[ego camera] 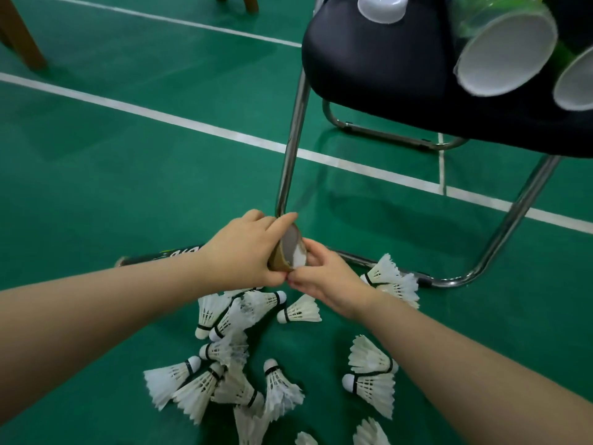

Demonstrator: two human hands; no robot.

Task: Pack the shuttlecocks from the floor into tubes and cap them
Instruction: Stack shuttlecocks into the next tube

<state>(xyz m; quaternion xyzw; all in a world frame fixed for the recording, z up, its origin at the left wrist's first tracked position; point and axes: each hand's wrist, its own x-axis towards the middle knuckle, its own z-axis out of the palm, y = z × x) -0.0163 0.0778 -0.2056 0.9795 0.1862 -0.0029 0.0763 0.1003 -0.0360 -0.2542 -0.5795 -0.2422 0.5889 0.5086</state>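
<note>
A dark shuttlecock tube (157,255) lies low over the green floor, its brown open mouth (290,248) turned toward me. My left hand (247,248) wraps around the tube just behind the mouth. My right hand (321,274) pinches a white shuttlecock (300,259) at the rim, partly inside the opening. Several white feather shuttlecocks (240,313) lie scattered on the floor below my hands, more of them (372,377) to the right and at the bottom edge.
A black folding chair (369,65) with chrome legs (293,146) stands right behind the tube. On its seat lie capped tubes with white ends (503,53) and a loose white cap (382,8). White court lines cross the floor; a wooden leg (19,33) stands far left.
</note>
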